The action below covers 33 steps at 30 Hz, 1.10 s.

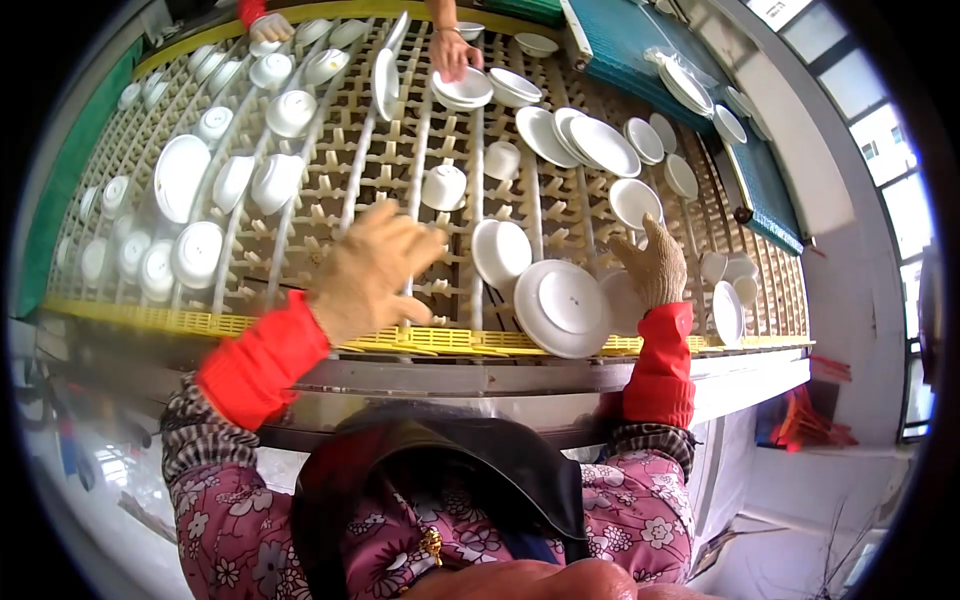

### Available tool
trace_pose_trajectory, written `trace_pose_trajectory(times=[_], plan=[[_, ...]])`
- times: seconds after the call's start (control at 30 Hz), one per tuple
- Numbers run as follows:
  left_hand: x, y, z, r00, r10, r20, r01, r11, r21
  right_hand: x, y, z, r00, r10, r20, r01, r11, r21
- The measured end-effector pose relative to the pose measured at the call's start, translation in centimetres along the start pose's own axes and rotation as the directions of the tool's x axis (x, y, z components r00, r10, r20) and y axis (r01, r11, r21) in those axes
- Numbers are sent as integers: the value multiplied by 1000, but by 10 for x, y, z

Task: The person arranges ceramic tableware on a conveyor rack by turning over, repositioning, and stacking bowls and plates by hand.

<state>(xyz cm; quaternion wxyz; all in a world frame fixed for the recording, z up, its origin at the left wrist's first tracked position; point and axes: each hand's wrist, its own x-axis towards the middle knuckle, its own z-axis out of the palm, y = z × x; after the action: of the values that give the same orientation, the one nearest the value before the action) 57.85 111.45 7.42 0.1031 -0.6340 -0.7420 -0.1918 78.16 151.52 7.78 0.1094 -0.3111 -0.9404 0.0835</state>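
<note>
My left hand (375, 275), in a tan knit glove with a red cuff, hovers over the pegged conveyor (340, 185); its fingers are spread and hold nothing. An upturned white cup (443, 187) sits just beyond its fingertips. My right hand (655, 265), gloved the same way, has its fingers and thumb at the near edge of a white bowl (634, 203) and appears to grip it. Left of that hand, a large white plate (573, 308) lies face down at the conveyor's near edge, beside an overturned white bowl (503, 252).
Across the conveyor, another person's hand (455, 55) touches stacked plates, and a second hand (271, 28) reaches among bowls. White bowls (198, 255) fill the left side. Tilted plates (603, 146) stand at right. A teal belt (640, 50) runs at upper right. Yellow edging (440, 338) borders the near side.
</note>
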Motion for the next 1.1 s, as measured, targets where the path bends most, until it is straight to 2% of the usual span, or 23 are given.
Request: trace_pose_trajectory(times=[0.07, 0.1, 0.13, 0.2, 0.23, 0.27, 0.33, 0.37, 0.47, 0.5, 0.57, 0.67, 0.7, 0.73, 0.8, 0.83, 0.87, 0.93, 0.97, 1.0, 1.03, 1.07, 1.1], plan=[[33, 30, 14, 995, 97, -11, -98, 989, -115, -3, 16, 9, 997, 26, 71, -22, 998, -53], [47, 43, 28, 983, 180, -25, -181, 979, -95, 0, 8, 3, 988, 67, 136, -60, 997, -54], [60, 55, 46, 964, 263, -42, -265, 962, -70, 2, 6, 5, 994, 53, 98, -44, 994, -100], [88, 70, 69, 917, 346, -197, -363, 930, -55, 11, 6, 9, 1000, 8, 14, -5, 980, -199], [98, 83, 68, 941, 315, -123, -319, 948, -13, 20, 14, 17, 998, -48, -45, 37, 977, -208], [106, 85, 88, 925, 351, -146, -352, 936, 21, 27, 23, 23, 977, -146, -155, 99, 956, -276], [102, 78, 111, 903, 347, -255, -338, 938, 77, 36, 7, 38, 872, -353, -339, 201, 890, -409], [104, 81, 119, 916, 340, -211, -325, 940, 105, 40, 5, 37, 875, -352, -331, 205, 891, -405], [111, 80, 127, 957, 285, -61, -267, 941, 210, 65, 25, 61, 940, -315, -127, 260, 908, -327], [112, 79, 126, 954, 295, -61, -272, 931, 245, 77, 31, 75, 967, -242, -82, 205, 927, -313], [112, 79, 162, 971, 143, -193, -126, 987, 98, 99, 33, 94, 996, -87, 15, 87, 948, -306], [124, 79, 125, 988, 154, -11, -143, 943, 302, 105, 21, 88, 980, -196, 25, 189, 890, -416], [127, 84, 118, 989, 104, 101, -133, 928, 349, 104, 21, 89, 984, -168, -61, 143, 943, -300], [126, 89, 118, 985, 118, 126, -157, 914, 374, 97, 18, 90, 960, -197, -197, 179, 978, -108], [125, 99, 115, 973, 145, 177, -208, 883, 422, 84, 9, 84, 986, -69, -152, 79, 995, 62], [123, 100, 120, 974, 203, 99, -226, 853, 470, 81, -2, 73, 997, -10, -76, 27, 972, 233], [120, 102, 126, 964, 266, 29, -242, 822, 516, 82, -14, 62, 999, -37, -10, 38, 917, 397], [122, 105, 128, 978, 205, 20, -193, 876, 441, 82, -51, 42, 987, -110, 117, -1, 726, 688], [130, 105, 137, 985, 172, 19, -169, 932, 320, 86, -70, 40, 910, -390, -140, 395, 715, 576], [134, 106, 143, 990, 141, 24, -143, 972, 187, 86, -96, 35, 805, -527, -274, 590, 657, 469], [133, 105, 134, 986, 164, -8, -154, 942, 298, 87, -123, 29, 660, -639, -395, 751, 574, 326], [129, 105, 122, 981, 166, 106, -193, 908, 372, 87, -154, 25, 619, -638, -458, 781, 557, 281], [126, 103, 144, 992, 89, 92, -113, 946, 305, 96, -173, 32, 663, -625, -411, 747, 582, 320]])
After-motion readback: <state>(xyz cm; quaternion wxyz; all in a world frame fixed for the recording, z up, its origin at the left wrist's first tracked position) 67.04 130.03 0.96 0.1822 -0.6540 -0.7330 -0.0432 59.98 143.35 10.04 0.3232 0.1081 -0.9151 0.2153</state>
